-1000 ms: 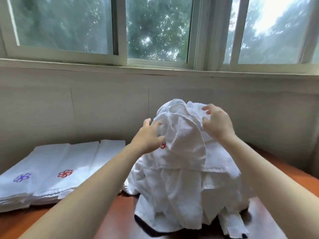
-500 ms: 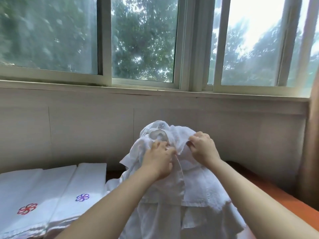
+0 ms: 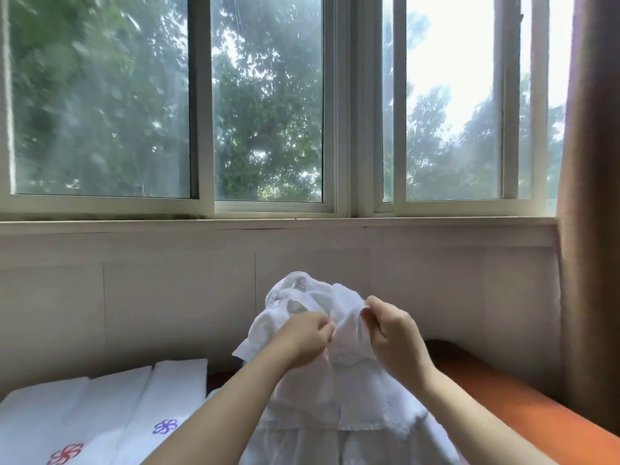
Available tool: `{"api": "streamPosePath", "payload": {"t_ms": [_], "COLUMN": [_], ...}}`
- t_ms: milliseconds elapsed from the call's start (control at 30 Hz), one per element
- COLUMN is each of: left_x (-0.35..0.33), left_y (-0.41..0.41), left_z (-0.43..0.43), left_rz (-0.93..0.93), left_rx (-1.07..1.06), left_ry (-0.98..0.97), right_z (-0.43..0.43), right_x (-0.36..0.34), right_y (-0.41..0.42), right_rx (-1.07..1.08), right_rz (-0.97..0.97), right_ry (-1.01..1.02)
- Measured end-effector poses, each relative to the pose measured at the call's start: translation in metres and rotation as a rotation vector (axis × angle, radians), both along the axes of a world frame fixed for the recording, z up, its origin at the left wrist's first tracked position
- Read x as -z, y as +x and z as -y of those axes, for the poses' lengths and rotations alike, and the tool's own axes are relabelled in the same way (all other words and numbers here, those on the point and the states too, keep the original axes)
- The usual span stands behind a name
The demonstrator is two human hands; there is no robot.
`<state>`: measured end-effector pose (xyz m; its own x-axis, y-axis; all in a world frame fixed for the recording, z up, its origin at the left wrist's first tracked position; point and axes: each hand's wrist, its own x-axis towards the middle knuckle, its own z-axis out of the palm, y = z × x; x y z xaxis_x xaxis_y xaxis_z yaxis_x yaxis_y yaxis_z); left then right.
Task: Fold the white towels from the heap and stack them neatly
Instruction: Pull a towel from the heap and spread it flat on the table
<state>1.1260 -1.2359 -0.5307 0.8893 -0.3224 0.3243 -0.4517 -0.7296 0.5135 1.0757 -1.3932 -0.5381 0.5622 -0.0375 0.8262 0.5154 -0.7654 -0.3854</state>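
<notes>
While L hand [image 3: 303,333] pinches towel [image 3: 352,391], R hand [image 3: 392,330] grips.

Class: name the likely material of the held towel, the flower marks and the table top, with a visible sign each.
Held towel: probably cotton terry; matte, it crumples and drapes, with a stitched hem. Flower marks: likely embroidered thread, purple and red; too small to confirm. Table top: smooth orange-brown, perhaps varnished wood or laminate; slight sheen.
</notes>
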Motion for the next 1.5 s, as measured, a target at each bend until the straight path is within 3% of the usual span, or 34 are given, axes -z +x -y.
{"api": "streamPosePath", "payload": {"t_ms": [133, 200, 267, 400, 567, 733, 900, 967, 1133, 1233, 1300, 1500], "left_x": [-0.013, -0.011, -0.006, 0.007, 0.034, 0.041, 0.021, 0.008, -0.036, -0.054, -0.057, -0.048], "left_y": [-0.023, -0.037, -0.05, -0.061, -0.066, -0.082, -0.088, -0.09, -0.086, -0.079, -0.071, -0.053], "left_z": [0.005, 0.011, 0.022, 0.035, 0.004, -0.018, -0.019, -0.017, -0.021, -0.035, -0.046, -0.101], "left_rz": [-0.109, -0.267, -0.294, -0.157, -0.408, -0.502, -0.457, -0.423, -0.247, -0.126, -0.034, 0.131], "left_rx": [0.174, 0.352, 0.44, 0.366, 0.26, 0.205, 0.255, 0.289, 0.296, 0.282, 0.157, -0.214], "left_ry": [-0.147, -0.116, -0.059, -0.141, -0.264, -0.424, -0.539, -0.58, -0.813, -0.908, -0.99, -1.212], "right_z": [0.002, 0.0, -0.004, -0.008, 0.011, 0.038, 0.046, 0.052, 0.086, 0.09, 0.086, 0.066], "right_x": [-0.002, -0.004, -0.005, 0.007, 0.053, 0.102, 0.118, 0.109, 0.074, 0.046, 0.021, -0.052], "right_y": [-0.021, -0.027, -0.033, -0.042, -0.041, -0.025, -0.006, 0.004, 0.027, 0.032, 0.036, 0.028], "right_rx": [0.023, -0.014, -0.069, -0.137, 0.02, -0.131, 0.19, 0.317, 0.381, 0.401, 0.375, 0.285], "right_rz": [0.05, 0.016, 0.005, -0.107, -0.186, -0.514, -0.487, -0.516, -0.71, -0.685, -0.566, -0.115], "right_ry": [0.109, 0.11, 0.059, 0.027, -0.073, -0.087, -0.279, -0.182, 0.219, 0.391, 0.501, 0.487]}}
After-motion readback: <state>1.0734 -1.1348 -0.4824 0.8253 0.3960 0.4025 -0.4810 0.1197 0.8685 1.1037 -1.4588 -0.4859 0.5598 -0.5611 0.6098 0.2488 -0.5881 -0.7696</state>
